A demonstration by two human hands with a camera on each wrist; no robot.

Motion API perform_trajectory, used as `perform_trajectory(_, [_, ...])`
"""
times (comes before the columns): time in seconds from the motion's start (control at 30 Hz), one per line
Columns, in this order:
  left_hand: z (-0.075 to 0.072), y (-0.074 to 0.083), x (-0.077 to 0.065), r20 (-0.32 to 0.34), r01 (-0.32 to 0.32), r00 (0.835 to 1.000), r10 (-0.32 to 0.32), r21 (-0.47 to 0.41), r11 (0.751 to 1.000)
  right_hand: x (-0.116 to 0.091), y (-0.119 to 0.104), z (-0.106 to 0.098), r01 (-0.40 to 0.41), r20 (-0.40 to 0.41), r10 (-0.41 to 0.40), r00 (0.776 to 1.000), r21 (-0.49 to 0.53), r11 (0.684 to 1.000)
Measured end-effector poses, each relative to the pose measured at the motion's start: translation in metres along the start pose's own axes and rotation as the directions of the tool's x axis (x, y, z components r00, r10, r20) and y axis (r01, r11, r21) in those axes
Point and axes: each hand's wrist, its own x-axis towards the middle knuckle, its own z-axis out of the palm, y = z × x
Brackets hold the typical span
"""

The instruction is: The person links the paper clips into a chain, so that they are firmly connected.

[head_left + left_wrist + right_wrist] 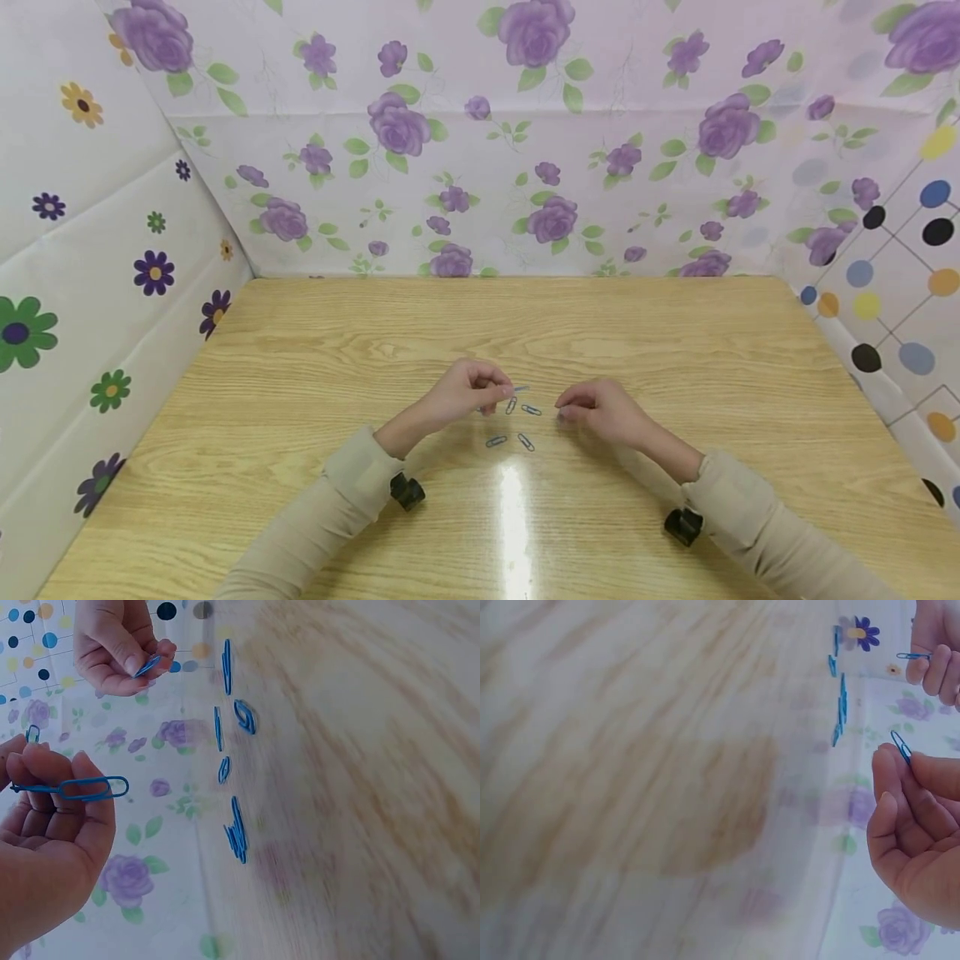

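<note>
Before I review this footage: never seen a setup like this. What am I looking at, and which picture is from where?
No robot here: a person works with a bare left hand and right hand. The widest picture comes from a camera worn on the head, looking forward and down. The other two come from one camera on each wrist, so that wrist's own hand looms large and the table appears turned on its side. The black device at each wrist is probably that camera.

At least four loose blue paper clips lie on the table, near and between the hands. The left hand holds at least one clip; the right pinches another. Patterned coverings rise behind and at both sides.
</note>
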Motion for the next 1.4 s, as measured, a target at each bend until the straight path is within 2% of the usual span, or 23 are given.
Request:
perform_trajectory(0.17, [-0.001, 0.003, -0.003, -0.015, -0.028, 0.999, 0.028, 0.035, 0.999, 0.001, -0.001, 0.0, -0.057, -0.035, 0.061, 0.998, 0.094, 0.994])
perform_trajectory(0.33, [-0.001, 0.003, -0.005, -0.02, -0.076, 0.997, 0.078, 0.075, 0.994, 0.0, -0.006, -0.003, -0.068, -0.07, 0.076, 0.995, 0.113, 0.991])
perform_trajectory(0.47, [0.001, 0.02, -0.011, -0.022, -0.105, 0.994, 0.108, 0.108, 0.989, 0.001, -0.009, -0.004, -0.032, -0.135, 0.04, 0.99, 0.057, 0.998])
perform_trajectory(0.6, [0.004, 0.032, -0.015, -0.031, -0.115, 0.992, 0.122, 0.17, 0.979, 0.002, -0.012, -0.004, -0.012, -0.189, 0.022, 0.982, 0.057, 0.998])
perform_trajectory(0.7, [0.004, 0.025, -0.012, -0.034, -0.123, 0.991, 0.133, 0.213, 0.969, 0.003, -0.015, -0.003, -0.012, -0.193, 0.033, 0.981, 0.109, 0.994])
perform_trajectory(0.87, [0.001, 0.005, -0.005, -0.035, -0.129, 0.99, 0.14, 0.224, 0.966, 0.003, -0.021, -0.001, -0.015, -0.195, 0.046, 0.98, 0.157, 0.988])
perform_trajectory(1.07, [0.002, 0.003, -0.005, -0.06, -0.163, 0.982, 0.18, 0.217, 0.963, 0.004, -0.028, 0.002, -0.004, -0.224, 0.047, 0.973, 0.187, 0.982])
perform_trajectory(1.27, [0.005, 0.002, -0.002, -0.063, -0.227, 0.966, 0.252, 0.271, 0.935, 0.007, -0.031, 0.003, 0.0, -0.254, 0.055, 0.966, 0.213, 0.977])
perform_trajectory(1.4, [0.006, 0.002, -0.001, -0.063, -0.245, 0.96, 0.273, 0.286, 0.926, 0.009, -0.032, 0.003, -0.007, -0.255, 0.063, 0.965, 0.216, 0.976])
